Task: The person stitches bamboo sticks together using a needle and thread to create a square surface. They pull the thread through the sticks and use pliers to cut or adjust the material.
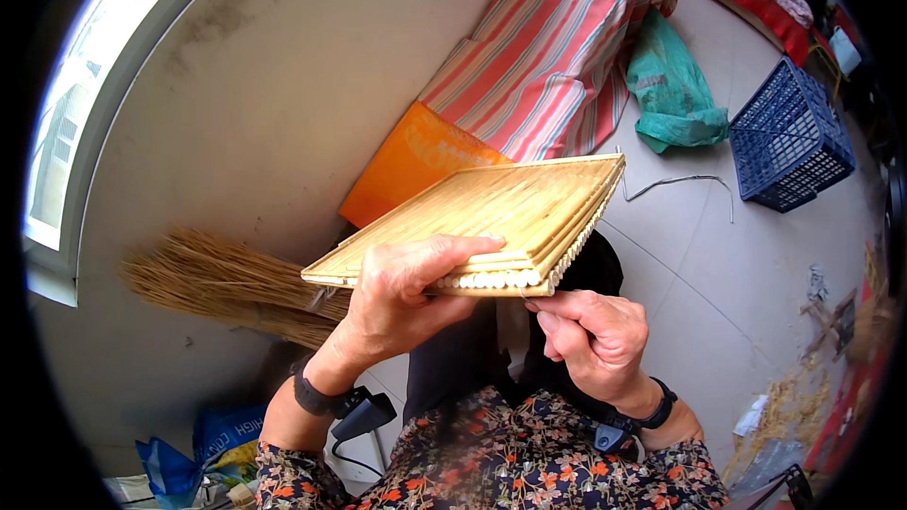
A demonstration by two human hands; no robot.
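The left hand (402,288) gripped the straw panel (482,212) near its closest corner, thumb on top; the right hand (600,335), fingers closed, pinched a thin strand (522,292) beneath.

From here, bright daylight fills the grey-framed window (59,146); right of that window stands a smudged pale wall (312,66), then, farther right, light tiled floor (699,236).
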